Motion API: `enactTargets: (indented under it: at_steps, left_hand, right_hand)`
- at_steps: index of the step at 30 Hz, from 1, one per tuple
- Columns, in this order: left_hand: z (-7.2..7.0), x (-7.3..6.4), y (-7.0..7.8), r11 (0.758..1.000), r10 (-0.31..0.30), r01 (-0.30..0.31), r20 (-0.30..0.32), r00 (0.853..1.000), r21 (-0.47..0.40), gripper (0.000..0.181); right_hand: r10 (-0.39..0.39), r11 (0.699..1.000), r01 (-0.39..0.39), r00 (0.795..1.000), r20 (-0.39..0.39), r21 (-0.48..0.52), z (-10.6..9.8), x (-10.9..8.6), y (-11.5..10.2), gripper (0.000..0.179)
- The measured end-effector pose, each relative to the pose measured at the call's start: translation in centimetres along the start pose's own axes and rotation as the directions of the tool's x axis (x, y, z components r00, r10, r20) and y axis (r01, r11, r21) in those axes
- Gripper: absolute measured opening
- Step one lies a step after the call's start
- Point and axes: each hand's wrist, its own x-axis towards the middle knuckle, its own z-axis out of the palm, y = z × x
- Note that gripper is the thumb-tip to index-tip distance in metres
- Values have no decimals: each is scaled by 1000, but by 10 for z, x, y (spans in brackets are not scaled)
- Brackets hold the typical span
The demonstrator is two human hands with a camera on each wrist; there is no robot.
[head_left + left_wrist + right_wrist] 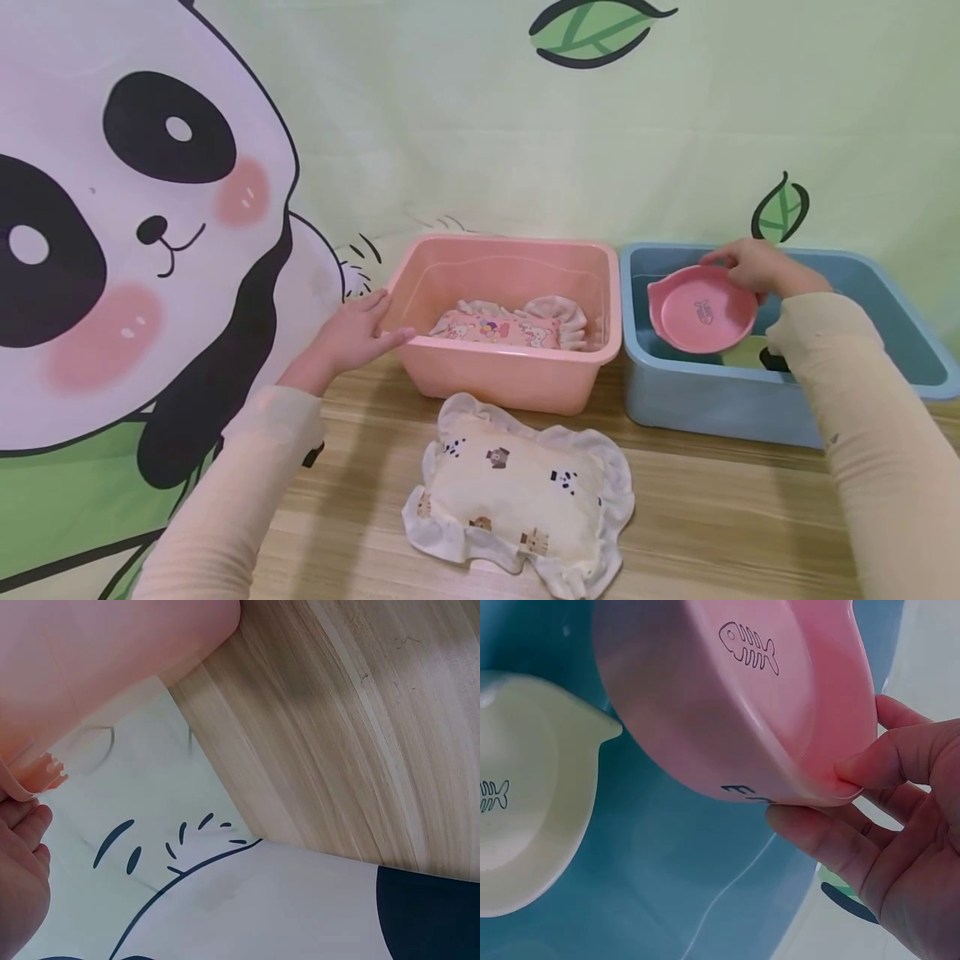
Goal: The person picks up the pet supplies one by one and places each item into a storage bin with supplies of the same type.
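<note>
My right hand (757, 265) pinches the rim of a pink bowl (702, 310) between thumb and fingers, over the blue basin (750, 375). The bowl is tilted, with a fish-bone print (750, 649) inside and a pointed lip on its edge. Below it in the basin lies a pale yellow-green bowl (532, 795) with the same print. My left hand (352, 333) rests at the left rim of the pink basin (510, 375), thumb spread along the front corner. Inside that basin lies a pink ruffled pillow (495, 329). In the left wrist view, only part of the hand shows.
A cream pillow (517, 492) with animal prints and white ruffles lies on the wooden table (697, 517) before the basins. Both basins stand side by side against a green backdrop (450, 125) with a large panda (150, 233). A dark object (772, 360) shows partly in the blue basin.
</note>
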Motion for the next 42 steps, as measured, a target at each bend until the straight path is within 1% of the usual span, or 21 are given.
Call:
enactTargets:
  at_steps: [8, 17, 28, 33, 37, 42]
  left_hand:
    - [1, 0, 0, 1000, 1, -1, -3, 1000, -2, 89]
    - [1, -1, -1, 1000, 18, -18, 10, 1000, 18, 90]
    - [0, -1, -1, 999, 25, -26, 9, 1000, 27, 91]
    - [0, -2, -2, 999, 27, -27, 3, 1000, 32, 90]
    - [-1, -2, -3, 999, 25, -25, 2, 1000, 36, 90]
    - [-1, -2, -3, 998, 39, -39, -6, 999, 39, 90]
  right_hand:
    - [-2, 998, -1, 999, 43, 59, 4, 0, 4, 49]
    - [-22, 995, 15, 997, 73, 96, 9, 2, 10, 46]
    - [9, 986, -22, 997, 78, 166, 16, 8, 19, 51]
    - [4, 983, -22, 995, 98, 185, 17, 9, 18, 52]
    - [-3, 983, -16, 994, 106, 183, 19, 10, 15, 54]
    - [-6, 984, -14, 994, 113, 177, 21, 11, 12, 55]
